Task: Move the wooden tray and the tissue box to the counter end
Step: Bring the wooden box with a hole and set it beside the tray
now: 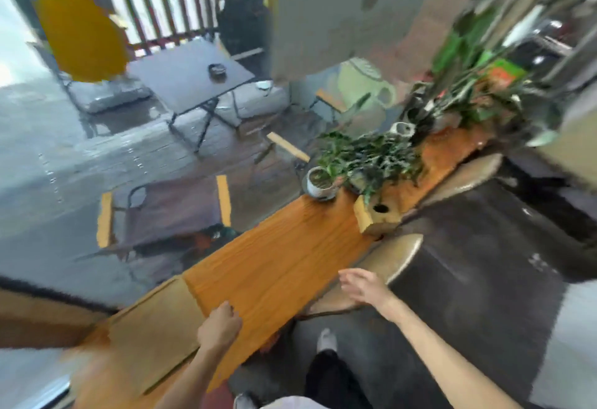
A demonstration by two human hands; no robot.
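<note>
Left hand: fingers curled, on the wooden tray, lower left.
Right hand: fingers spread, empty.
Tissue box: centre-right on surface, seemingly unmoved.

Both forearms are bare from the bottom edge of the picture up to the wrists, with no sleeve, watch or band to be seen. The left hand and the right hand wear no gloves or rings. Below them a leg in dark, nearly black trousers ends in a pale grey-white shoe. The picture is blurred, so finer details are lost.
</note>
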